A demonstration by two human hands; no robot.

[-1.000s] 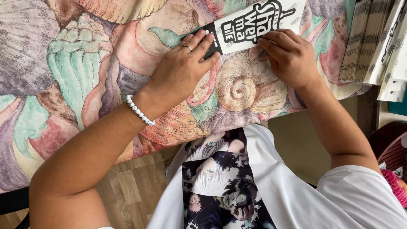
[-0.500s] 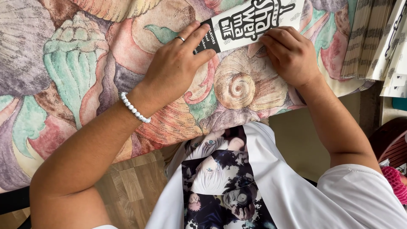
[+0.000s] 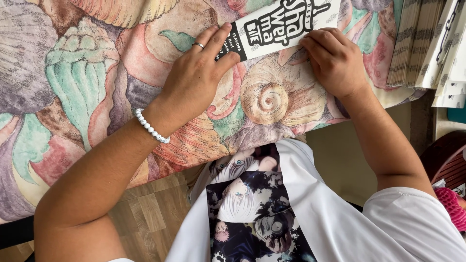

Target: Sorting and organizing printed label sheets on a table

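**Both hands flat on a printed card at the table's far edge**

Nearest the camera: a white shirt (image 3: 340, 218) with a dark printed panel of drawn faces, worn by the person. Wood-pattern floor (image 3: 145, 213) shows below the table edge on the left side.

Left forearm runs up from the lower left corner. A white bead bracelet (image 3: 151, 127) sits at the wrist. Right forearm runs up from the lower right, bare below the shirt sleeve.

The cloth (image 3: 73, 97) covering the table carries a large shell pattern in pink, green and tan; a spiral shell sits between the two wrists.

Left hand (image 3: 196, 80): open, fingers extended and close together, palm down. A ring is on one finger. Fingertips press on the dark left end of the card (image 3: 279, 26). Nothing is gripped.

Right hand (image 3: 335, 60): fingers curled downward, knuckles raised, tips resting on the card's lower right edge. Whether it pinches the edge or only presses it cannot be told.

The card: white with black lettering and a black end strip, lying tilted on the cloth at the top of the view, partly cut off by the frame, between the two hands.

Far right: a stack of similar printed sheets (image 3: 437, 43) lies near the card, apart from it.
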